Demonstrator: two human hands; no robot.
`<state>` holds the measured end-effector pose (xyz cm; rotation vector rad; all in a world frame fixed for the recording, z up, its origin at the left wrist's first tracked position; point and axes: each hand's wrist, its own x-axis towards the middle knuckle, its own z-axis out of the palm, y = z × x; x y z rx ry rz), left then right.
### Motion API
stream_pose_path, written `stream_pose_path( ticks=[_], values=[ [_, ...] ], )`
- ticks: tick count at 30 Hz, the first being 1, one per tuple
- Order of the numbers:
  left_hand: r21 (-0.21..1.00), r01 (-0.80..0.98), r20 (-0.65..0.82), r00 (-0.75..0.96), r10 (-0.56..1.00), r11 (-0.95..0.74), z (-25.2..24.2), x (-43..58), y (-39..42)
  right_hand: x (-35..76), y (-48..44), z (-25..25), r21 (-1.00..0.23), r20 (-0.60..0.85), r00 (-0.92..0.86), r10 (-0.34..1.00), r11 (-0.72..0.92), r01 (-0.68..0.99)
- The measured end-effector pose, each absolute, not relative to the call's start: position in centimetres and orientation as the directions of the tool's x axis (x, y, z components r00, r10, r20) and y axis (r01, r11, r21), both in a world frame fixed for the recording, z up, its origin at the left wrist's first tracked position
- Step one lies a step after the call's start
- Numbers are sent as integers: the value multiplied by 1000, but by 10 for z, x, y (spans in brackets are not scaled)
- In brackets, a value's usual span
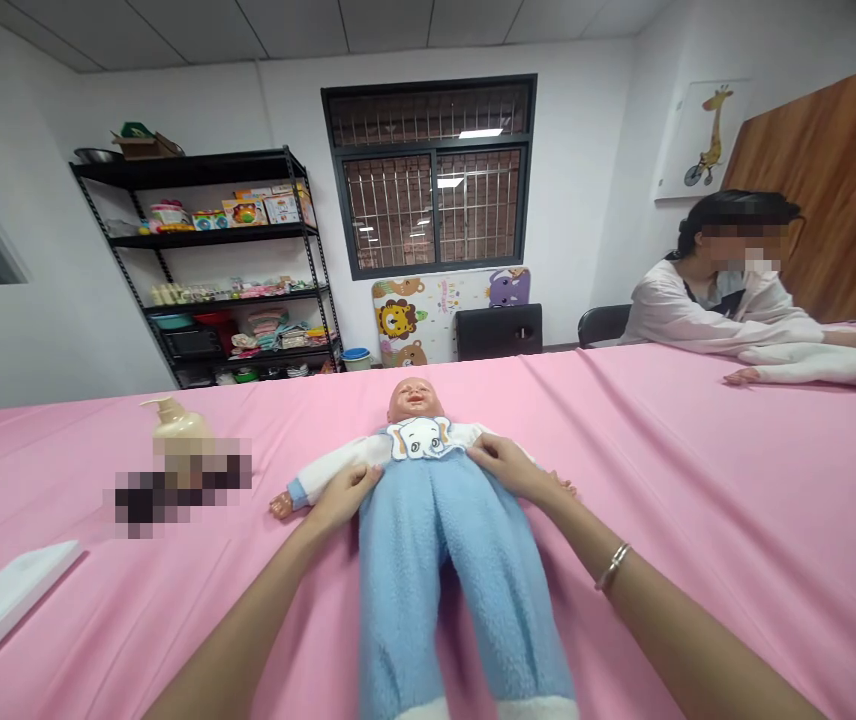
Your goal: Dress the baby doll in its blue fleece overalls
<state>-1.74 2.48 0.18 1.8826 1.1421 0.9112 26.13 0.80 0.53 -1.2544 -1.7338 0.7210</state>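
A baby doll [416, 401] lies face up on the pink cloth, head away from me and arms spread to the sides. It wears blue fleece pants [405, 550] and a white top with a blue cuff. An elephant face patch [420, 438] covers its chest. My left hand [351, 492] pinches the edge of the pants at the waist on the left. Higher on the right side, my right hand [504, 466] has its fingers closed on the waist edge beside the elephant patch. Both fingertips are partly hidden by the fabric and hands.
A beige pump bottle [177, 425] stands on the pink cloth [668, 520] at left, beside a pixelated patch. A white flat object [12, 600] lies nearer. At right, a person [728, 290] sits by another doll's white-sleeved arm [810, 364]. Behind stands a black shelf [210, 240].
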Motion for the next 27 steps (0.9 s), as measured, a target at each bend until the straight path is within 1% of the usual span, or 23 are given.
stream_pose_path(
  ticks=[1, 2, 3, 5, 6, 7, 9, 11, 12, 13, 14, 15, 16, 17, 18, 19, 20, 21, 22, 23, 24, 25, 27],
  values=[
    [852, 397, 195, 364, 911, -342, 1, -19, 26, 258, 8, 4, -765, 353, -142, 925, 373, 526],
    [849, 397, 205, 360, 910, -348, 1, -20, 27, 256, 8, 3, -709, 388, -122, 913, 381, 594],
    [849, 395, 221, 339, 915, -351, 0, -20, 29, 255, 8, 2, -662, 409, -65, 910, 344, 666],
    [844, 400, 262, 275, 925, -358, -1, -18, 32, 254, 9, -2, -546, 420, 86, 903, 176, 819],
    [836, 411, 279, 254, 926, -365, -2, -17, 34, 255, 10, -5, -463, 425, 128, 896, 93, 881],
    [824, 427, 291, 246, 925, -372, -4, -15, 35, 256, 11, -7, -375, 427, 134, 894, 40, 926],
    [794, 469, 306, 242, 921, -387, -7, -14, 37, 256, 13, -10, -232, 428, 83, 900, 21, 973],
    [739, 544, 328, 226, 917, -398, -12, -16, 37, 255, 11, -6, -168, 474, 64, 878, 18, 986],
    [701, 590, 348, 207, 914, -400, -14, -18, 36, 254, 6, 1, -172, 517, 85, 852, 5, 985],
    [667, 632, 369, 181, 912, -395, -16, -20, 36, 251, -3, 9, -202, 557, 111, 823, 5, 979],
    [641, 665, 386, 152, 910, -384, -18, -23, 36, 246, -15, 20, -250, 581, 120, 805, 36, 968],
    [627, 686, 398, 125, 909, -369, -20, -25, 36, 240, -30, 31, -317, 586, 104, 804, 110, 942],
    [623, 697, 402, 104, 910, -355, -20, -26, 36, 233, -48, 41, -385, 561, 37, 827, 221, 896],
    [623, 702, 400, 93, 912, -345, -21, -27, 36, 224, -67, 49, -418, 511, -141, 848, 389, 821],
    [620, 705, 397, 95, 913, -343, -21, -27, 36, 214, -86, 53, -420, 444, -374, 814, 558, 716],
    [613, 711, 396, 100, 913, -345, -21, -26, 36, 204, -104, 54, -394, 374, -588, 717, 697, 599],
    [603, 717, 399, 108, 911, -349, -20, -25, 36, 194, -118, 51, -324, 336, -716, 612, 789, 522],
    [596, 722, 400, 112, 910, -351, -20, -25, 36, 184, -130, 44, -219, 328, -775, 540, 842, 494],
    [593, 724, 399, 115, 910, -351, -20, -24, 36, 175, -138, 36, -102, 335, -793, 508, 857, 506],
    [594, 724, 397, 114, 911, -350, -20, -24, 36, 167, -142, 26, -15, 355, -788, 502, 846, 532],
    [597, 724, 395, 112, 912, -347, -20, -23, 36, 160, -145, 15, 48, 375, -788, 488, 839, 543],
    [600, 722, 393, 110, 913, -345, -20, -24, 36, 154, -146, 6, 89, 392, -788, 474, 833, 546],
    [604, 718, 391, 112, 914, -346, -19, -24, 36, 144, -147, -7, 120, 403, -800, 444, 841, 527]
  ],
)
